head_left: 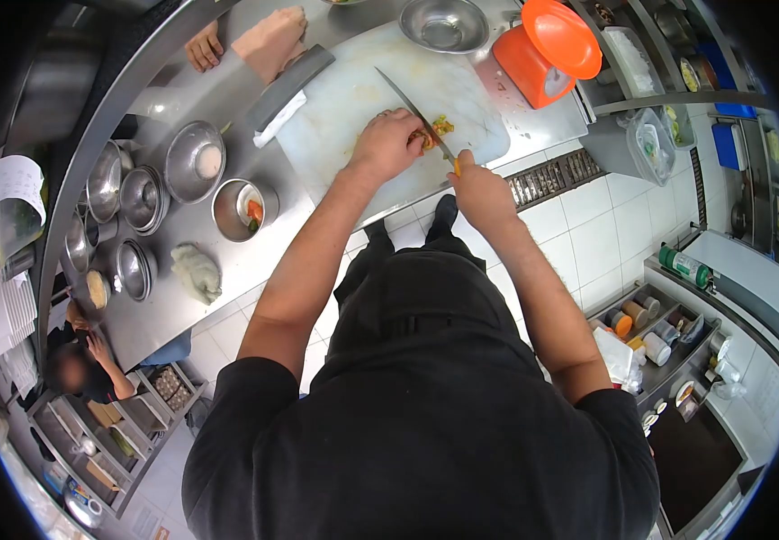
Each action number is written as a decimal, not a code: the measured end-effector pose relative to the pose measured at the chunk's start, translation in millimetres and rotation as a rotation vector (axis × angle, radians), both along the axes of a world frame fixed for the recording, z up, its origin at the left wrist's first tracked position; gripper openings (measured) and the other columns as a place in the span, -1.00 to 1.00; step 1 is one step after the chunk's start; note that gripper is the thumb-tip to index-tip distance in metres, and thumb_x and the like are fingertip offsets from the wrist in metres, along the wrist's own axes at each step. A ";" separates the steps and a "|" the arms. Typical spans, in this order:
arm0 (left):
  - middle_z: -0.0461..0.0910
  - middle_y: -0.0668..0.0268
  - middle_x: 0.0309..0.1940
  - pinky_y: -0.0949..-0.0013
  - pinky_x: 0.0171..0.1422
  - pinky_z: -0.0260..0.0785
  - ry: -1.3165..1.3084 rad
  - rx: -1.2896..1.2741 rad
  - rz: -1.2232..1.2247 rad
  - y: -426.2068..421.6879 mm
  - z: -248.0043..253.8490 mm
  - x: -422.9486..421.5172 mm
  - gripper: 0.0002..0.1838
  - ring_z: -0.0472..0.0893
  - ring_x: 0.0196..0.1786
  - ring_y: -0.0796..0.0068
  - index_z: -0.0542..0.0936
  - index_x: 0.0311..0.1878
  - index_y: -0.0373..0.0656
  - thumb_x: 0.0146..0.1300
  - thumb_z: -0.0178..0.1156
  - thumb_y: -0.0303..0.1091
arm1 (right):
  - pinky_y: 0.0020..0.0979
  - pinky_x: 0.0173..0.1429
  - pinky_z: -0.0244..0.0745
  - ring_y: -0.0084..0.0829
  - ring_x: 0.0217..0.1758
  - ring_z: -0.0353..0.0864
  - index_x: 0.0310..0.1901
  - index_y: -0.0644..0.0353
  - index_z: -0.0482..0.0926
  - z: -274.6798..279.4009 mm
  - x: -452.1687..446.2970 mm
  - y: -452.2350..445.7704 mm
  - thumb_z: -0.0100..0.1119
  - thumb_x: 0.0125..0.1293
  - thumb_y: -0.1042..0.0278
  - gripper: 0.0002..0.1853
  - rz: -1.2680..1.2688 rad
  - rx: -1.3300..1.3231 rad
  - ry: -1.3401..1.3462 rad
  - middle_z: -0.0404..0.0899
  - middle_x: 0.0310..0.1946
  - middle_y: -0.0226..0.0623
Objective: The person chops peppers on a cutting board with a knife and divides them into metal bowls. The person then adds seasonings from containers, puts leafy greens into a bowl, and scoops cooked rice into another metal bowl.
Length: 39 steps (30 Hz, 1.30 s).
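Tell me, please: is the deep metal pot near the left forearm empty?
Not empty: inside the metal pot, red and green pieces are visible.

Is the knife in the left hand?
No, the right hand grips the knife by its yellow handle.

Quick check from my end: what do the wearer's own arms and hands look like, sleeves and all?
The left hand and right hand are ungloved, and both wrists show no watch or bracelet. The forearms are bare. Short, plain black fabric sleeves cover the upper arms, with no visible markings.
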<state>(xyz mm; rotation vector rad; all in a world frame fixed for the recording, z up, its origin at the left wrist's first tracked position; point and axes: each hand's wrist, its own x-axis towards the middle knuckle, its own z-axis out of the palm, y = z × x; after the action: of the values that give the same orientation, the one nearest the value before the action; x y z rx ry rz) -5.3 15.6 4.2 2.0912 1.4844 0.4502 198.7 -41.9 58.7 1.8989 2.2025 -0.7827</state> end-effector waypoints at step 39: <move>0.71 0.37 0.02 0.07 0.28 0.50 0.057 0.252 0.086 -20.4 -13.6 13.3 -0.80 0.67 0.11 0.17 0.78 -0.07 0.02 0.23 0.39 -0.33 | 0.14 -0.13 0.67 0.17 -0.21 0.80 0.09 0.25 0.39 -21.1 -3.3 19.3 0.17 0.60 0.11 -0.64 0.052 0.039 0.025 0.75 -0.33 0.11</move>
<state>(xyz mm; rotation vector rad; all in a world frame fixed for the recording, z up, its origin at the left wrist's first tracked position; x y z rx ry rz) 8.0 -4.8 -9.5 2.2540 1.6281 0.6442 195.3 -22.6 37.5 1.8512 2.2885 -0.7648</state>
